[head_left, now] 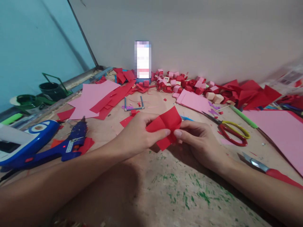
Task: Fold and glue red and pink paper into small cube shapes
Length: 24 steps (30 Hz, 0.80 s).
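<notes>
A creased square of red paper [167, 124] is held up between both hands over the worktop. My left hand [144, 130] pinches it from the left, thumb across its front face. From the right, my right hand [195, 134] grips the lower right edge between thumb and fingers; the fingertips behind the paper are hidden. Beyond the hands lies a small frame of dark sticks [133, 109]. More red paper [127, 121] rests partly under my left hand. Scissors with red and yellow handles [233, 130] lie to the right of my right hand.
At left are a blue glue gun [71, 143] and a blue-and-white device [44, 126]. A red-handled knife [262, 167] lies at right. Pink sheets [94, 94], a pink stack [195, 100] and small red and pink cubes [175, 82] cover the back, near a lit phone [143, 60].
</notes>
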Available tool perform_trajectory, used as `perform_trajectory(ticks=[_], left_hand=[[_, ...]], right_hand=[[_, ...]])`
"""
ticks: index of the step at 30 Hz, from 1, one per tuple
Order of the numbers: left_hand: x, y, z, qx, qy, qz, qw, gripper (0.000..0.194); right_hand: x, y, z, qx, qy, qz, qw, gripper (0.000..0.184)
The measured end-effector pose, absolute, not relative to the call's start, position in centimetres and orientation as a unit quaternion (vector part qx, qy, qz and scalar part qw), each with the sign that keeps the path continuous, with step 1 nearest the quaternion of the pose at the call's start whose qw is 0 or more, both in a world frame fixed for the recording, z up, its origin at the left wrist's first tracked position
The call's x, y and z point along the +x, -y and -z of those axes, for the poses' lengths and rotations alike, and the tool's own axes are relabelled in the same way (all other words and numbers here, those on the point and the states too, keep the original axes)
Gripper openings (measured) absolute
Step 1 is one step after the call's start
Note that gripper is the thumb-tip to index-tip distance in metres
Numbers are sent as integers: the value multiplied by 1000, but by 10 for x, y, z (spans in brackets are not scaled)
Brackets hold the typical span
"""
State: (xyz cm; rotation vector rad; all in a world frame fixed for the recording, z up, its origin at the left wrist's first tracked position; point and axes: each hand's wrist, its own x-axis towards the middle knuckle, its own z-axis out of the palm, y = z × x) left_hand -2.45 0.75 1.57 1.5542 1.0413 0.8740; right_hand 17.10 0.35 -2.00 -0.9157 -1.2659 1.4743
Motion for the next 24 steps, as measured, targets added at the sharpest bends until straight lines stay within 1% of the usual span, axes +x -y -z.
perform_trajectory(ticks=[4,7,14,20,24], left_hand=[[-26,-7,-15,672,-429,-357,487,16],[-26,-7,-16,675,-436,-348,483,15],[-26,-7,-17,710,-457,-356,400,29],[-26,-7,-15,702,-467,-344,414,30],[-26,-6,-16,699,-463,-347,419,31]], right_hand=[[168,-2,18,-392,519,-590,478,17],[166,-2,16,-401,514,-580,488,17],[170,-3,16,-422,532,-569,464,14],[169,-5,16,-433,533,-566,456,18],[169,-4,16,-426,526,-571,465,18]])
